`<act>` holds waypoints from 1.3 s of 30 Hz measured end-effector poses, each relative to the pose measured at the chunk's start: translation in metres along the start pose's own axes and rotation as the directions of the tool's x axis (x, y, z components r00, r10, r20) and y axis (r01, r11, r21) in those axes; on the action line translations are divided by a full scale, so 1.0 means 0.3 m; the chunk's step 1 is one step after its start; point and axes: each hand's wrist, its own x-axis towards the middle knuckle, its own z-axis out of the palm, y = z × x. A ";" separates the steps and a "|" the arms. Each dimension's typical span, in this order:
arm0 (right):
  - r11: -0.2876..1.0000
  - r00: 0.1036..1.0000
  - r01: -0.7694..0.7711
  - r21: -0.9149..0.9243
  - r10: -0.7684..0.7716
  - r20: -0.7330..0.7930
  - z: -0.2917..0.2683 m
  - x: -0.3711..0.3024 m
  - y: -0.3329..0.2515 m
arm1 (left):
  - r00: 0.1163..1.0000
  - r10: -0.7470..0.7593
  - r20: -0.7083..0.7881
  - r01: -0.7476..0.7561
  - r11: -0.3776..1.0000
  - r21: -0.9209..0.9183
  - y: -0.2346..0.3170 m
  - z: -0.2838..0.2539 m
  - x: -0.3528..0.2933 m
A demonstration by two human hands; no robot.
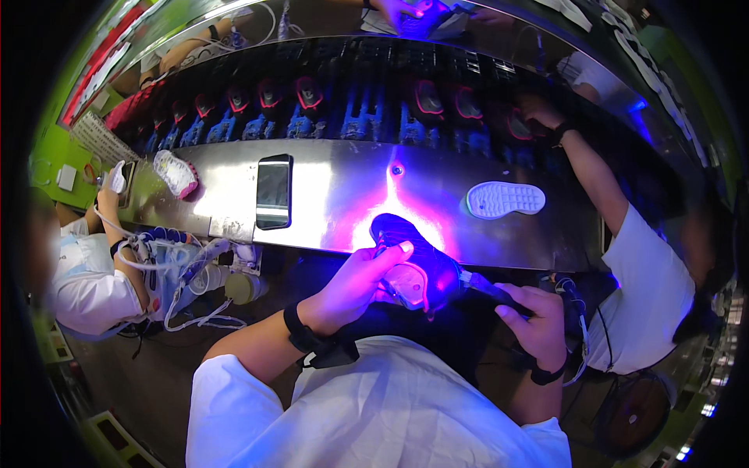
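My left hand [353, 287] grips a dark shoe upper [409, 243] at the table's near edge, thumb on top. Pink edging and a pale plate with a small hole show at the upper's near end. In my right hand [540, 321] is a brush [490, 288] with a dark handle; its head meets the upper's right side. Purple-pink light glows around the upper. Beyond it to the right lies a white shoe sole [505, 200], and a black phone [274, 192] rests to the left.
A metal table [328, 175] spans the front. Behind it runs a rack of blue holders [363, 117] carrying several dark shoes [309, 93]. A white-and-pink shoe [176, 173] lies at left. Co-workers sit on both sides; the right one's arm [593, 168] reaches the rack. Cables [203, 316] hang at left.
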 end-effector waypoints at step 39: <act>0.978 0.974 -0.130 0.166 0.157 -0.162 0.140 0.089 0.083 | 0.968 0.182 0.170 -0.147 0.969 -0.201 0.085 0.092 0.078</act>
